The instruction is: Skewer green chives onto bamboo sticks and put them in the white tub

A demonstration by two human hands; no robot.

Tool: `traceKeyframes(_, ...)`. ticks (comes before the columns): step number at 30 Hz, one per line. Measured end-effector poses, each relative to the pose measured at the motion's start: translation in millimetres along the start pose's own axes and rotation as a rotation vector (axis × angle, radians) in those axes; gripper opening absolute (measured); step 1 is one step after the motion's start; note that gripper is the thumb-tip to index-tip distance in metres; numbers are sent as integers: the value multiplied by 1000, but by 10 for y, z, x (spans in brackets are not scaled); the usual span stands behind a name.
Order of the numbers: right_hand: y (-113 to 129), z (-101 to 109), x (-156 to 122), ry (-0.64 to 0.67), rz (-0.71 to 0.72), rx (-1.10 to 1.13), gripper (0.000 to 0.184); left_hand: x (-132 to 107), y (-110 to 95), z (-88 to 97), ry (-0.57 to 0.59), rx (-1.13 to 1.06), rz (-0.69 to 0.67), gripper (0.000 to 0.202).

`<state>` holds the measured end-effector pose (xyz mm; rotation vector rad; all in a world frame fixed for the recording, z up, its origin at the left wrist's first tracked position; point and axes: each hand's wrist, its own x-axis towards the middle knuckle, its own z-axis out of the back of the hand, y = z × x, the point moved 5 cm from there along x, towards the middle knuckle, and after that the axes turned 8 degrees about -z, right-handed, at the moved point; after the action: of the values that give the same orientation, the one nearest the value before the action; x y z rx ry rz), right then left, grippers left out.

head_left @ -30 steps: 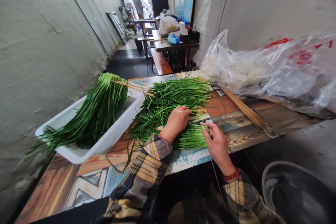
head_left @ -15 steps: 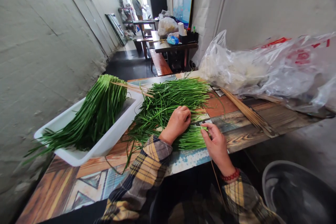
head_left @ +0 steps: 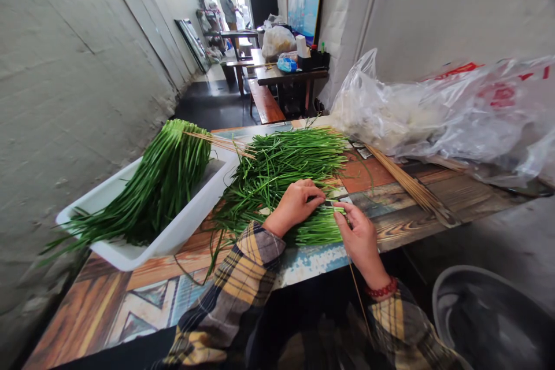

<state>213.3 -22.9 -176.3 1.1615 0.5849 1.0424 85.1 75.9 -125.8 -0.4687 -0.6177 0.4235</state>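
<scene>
Table with wood-plank pattern bears green stalks between pale walls.

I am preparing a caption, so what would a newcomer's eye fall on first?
The big green bunch in the white tray at left probably comes first. Then come the left hand and right hand, close together below centre, by green stalks. Clear plastic bags lie at right.

Blue packet on far table; reddish bench alongside.

Red print, plastic bag, unreadable
</scene>
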Motion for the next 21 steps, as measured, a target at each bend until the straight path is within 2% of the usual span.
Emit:
traceKeyframes(9, -18, 7, 7, -14, -25, 32, 29, 14, -36, -2, -52, -156, 10, 11)
traceKeyframes(21, -24, -2, 6, 23, -24, 63, 28, 9, -42, -33, -68, -207, 7, 12)
